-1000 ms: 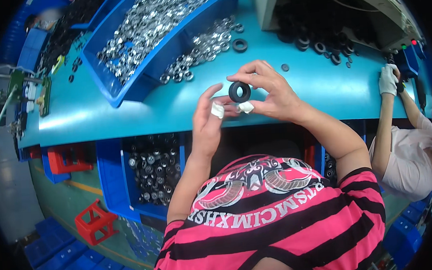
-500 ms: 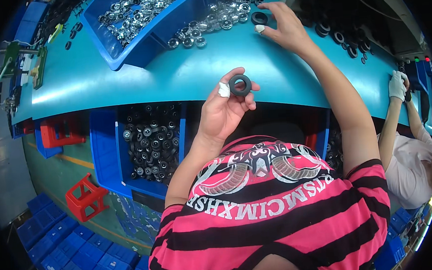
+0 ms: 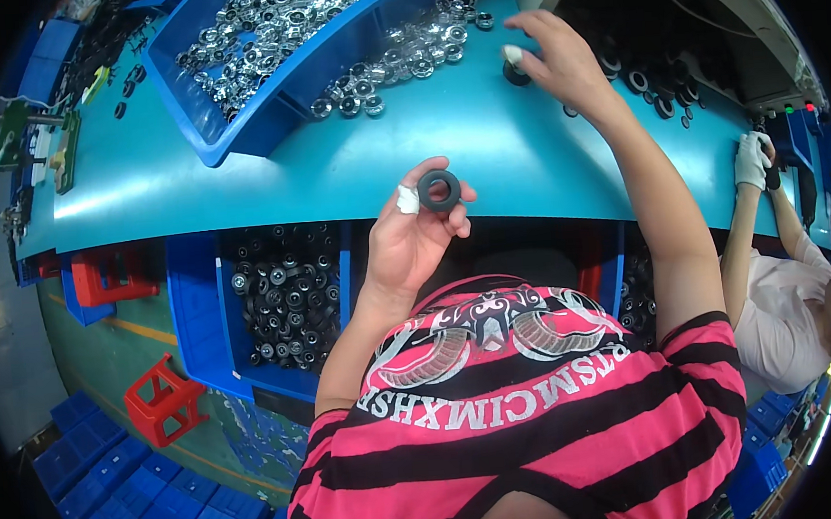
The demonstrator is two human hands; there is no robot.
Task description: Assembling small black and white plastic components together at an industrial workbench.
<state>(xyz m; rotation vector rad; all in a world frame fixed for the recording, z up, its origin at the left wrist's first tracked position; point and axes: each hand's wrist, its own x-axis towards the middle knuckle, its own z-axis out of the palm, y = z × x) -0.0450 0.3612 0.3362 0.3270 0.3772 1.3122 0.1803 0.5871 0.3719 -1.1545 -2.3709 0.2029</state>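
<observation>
My left hand's (image 3: 409, 248) fingers grip a black ring (image 3: 425, 192) above the bench's (image 3: 335, 184) near edge; right hand's (image 3: 563, 63) fingers parted, thumb over second ring (image 3: 517, 76), farther in.

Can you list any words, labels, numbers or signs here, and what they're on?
Shirt: a curved row of white capital letters, upside down in this view; I won't copy the wording.
Blue crates: any markings are too small to read.
Ring in left hand: no lettering I can make out.
</observation>
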